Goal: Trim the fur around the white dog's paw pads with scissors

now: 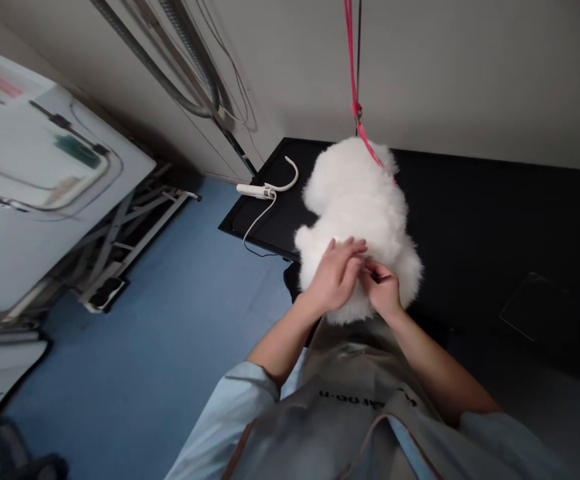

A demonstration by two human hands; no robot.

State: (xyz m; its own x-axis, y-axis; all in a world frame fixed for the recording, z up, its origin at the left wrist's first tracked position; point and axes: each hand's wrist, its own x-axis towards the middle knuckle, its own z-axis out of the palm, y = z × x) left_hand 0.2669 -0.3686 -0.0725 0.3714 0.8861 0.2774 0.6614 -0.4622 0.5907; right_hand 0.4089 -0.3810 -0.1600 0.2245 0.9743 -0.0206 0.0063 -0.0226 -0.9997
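A small fluffy white dog (355,200) stands on a black grooming table (470,213), facing away from me, held by a red leash (354,93) that hangs from above. My left hand (337,273) rests on the dog's rump with its fingers curled into the fur. Right beside it, my right hand (383,288) is closed on a thin dark tool (381,277), probably scissors, pressed against the fur. The two hands touch each other at the fingertips.
A white corded device (265,190) lies on the table's left corner, its cable hanging over the edge. At the left stands a large white appliance (30,193) on a metal frame (125,233). Grey hoses (180,73) run along the wall. The floor (170,347) is blue.
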